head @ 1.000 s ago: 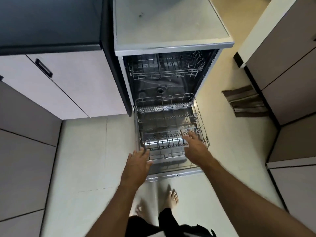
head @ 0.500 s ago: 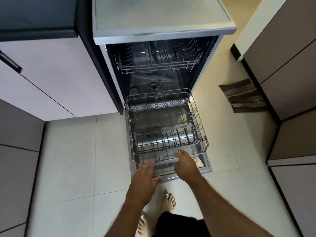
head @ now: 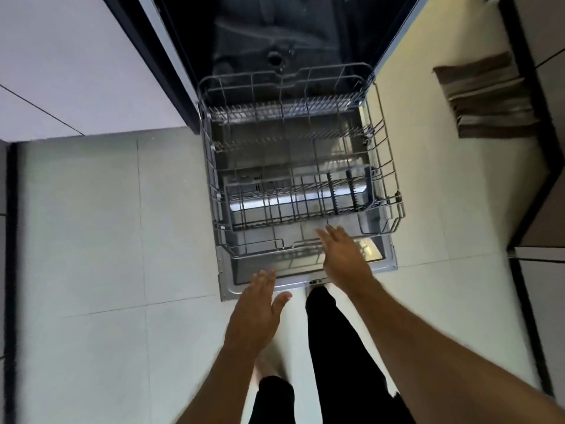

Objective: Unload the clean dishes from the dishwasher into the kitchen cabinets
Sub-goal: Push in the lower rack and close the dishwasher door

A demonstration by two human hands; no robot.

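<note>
Now both flat: right hand (head: 342, 255) over lower rack (head: 394, 191), left hand (head: 255, 313) nearer.

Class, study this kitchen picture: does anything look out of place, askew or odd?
Yes. A brown striped cloth lies crumpled on the pale tiled floor beside the cabinets. Also, the pulled-out grey wire dishwasher rack shows no dishes, odd for unloading.

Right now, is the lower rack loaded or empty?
Empty: the lower rack is pulled out over the open door, and only bare wire tines show, with no dishes.
</note>
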